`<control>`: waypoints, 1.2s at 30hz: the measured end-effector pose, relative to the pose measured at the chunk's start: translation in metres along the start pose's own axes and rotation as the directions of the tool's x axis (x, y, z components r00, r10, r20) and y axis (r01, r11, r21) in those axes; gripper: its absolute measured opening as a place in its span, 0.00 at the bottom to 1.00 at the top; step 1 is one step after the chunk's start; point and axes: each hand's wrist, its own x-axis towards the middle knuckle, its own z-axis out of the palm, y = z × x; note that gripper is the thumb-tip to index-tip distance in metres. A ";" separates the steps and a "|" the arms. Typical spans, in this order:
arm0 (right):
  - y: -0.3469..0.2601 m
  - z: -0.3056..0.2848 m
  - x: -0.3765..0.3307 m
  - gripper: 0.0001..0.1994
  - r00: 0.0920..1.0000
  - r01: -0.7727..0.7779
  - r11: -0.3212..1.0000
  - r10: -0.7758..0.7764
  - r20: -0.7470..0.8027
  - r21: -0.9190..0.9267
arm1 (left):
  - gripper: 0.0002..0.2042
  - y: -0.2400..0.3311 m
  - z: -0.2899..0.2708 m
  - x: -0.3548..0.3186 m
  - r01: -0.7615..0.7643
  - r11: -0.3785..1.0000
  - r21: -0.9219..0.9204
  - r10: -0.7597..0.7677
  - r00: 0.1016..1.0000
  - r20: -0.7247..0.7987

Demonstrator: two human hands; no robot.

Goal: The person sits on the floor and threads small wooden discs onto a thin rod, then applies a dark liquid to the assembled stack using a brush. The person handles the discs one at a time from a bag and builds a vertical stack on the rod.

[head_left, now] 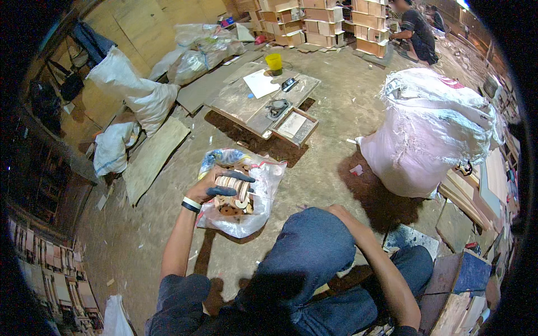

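Observation:
My left hand [206,188] is closed round a row of thin round wooden discs [231,183], pressed face to face. Its fingers look dark, as if covered or stained. Below it lies a clear plastic bag [273,178], spread open on the floor. More wooden discs [227,208] lie loose in the bag, some with a hole in the middle. A thin white stick shape [260,195] shows beside the held row; I cannot tell what it is. My right hand [343,215] rests against my raised knee, and its fingers are mostly hidden.
Ahead stands a low wooden table [241,101] with a yellow cup [274,63] and a small open tray [295,125]. A big full white sack [420,140] is at the right, beside stacked boards [468,196]. Other sacks [137,89] line the left. A person [417,33] crouches far right.

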 end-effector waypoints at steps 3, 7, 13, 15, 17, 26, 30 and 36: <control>0.002 0.004 0.010 0.23 0.979 -0.199 0.978 0.196 0.055 0.062 | 0.34 -0.004 -0.003 0.005 0.040 0.990 0.137 -0.041 0.999 0.008; 0.001 0.004 0.007 0.24 0.999 -0.002 0.996 -0.002 0.051 0.085 | 0.30 -0.012 0.008 0.020 0.022 1.000 0.003 -0.022 0.994 0.105; 0.006 0.002 0.004 0.24 0.990 -0.092 0.990 0.081 0.112 0.106 | 0.33 0.001 0.012 0.030 -0.110 0.980 0.166 0.074 0.976 0.206; 0.012 0.004 0.007 0.24 0.988 -0.040 0.991 0.020 0.153 0.131 | 0.35 0.002 0.012 0.030 -0.064 0.998 -0.007 0.064 0.993 0.102; 0.018 0.007 0.010 0.23 0.994 0.006 0.983 -0.025 0.104 0.182 | 0.39 0.000 0.007 0.031 -0.043 0.974 0.221 0.039 0.999 0.024; 0.024 0.012 0.009 0.19 0.999 0.024 0.981 -0.030 0.025 0.190 | 0.45 -0.020 -0.006 0.041 -0.090 0.993 0.076 0.084 0.994 0.072; 0.022 0.007 0.009 0.19 0.998 -0.050 0.988 0.045 0.043 0.146 | 0.47 -0.028 -0.015 0.039 -0.076 0.961 0.268 0.042 0.991 0.130; 0.017 0.007 0.008 0.18 0.999 0.028 0.967 -0.038 0.035 0.252 | 0.51 -0.001 -0.004 0.045 -0.114 0.992 0.057 0.104 0.984 0.143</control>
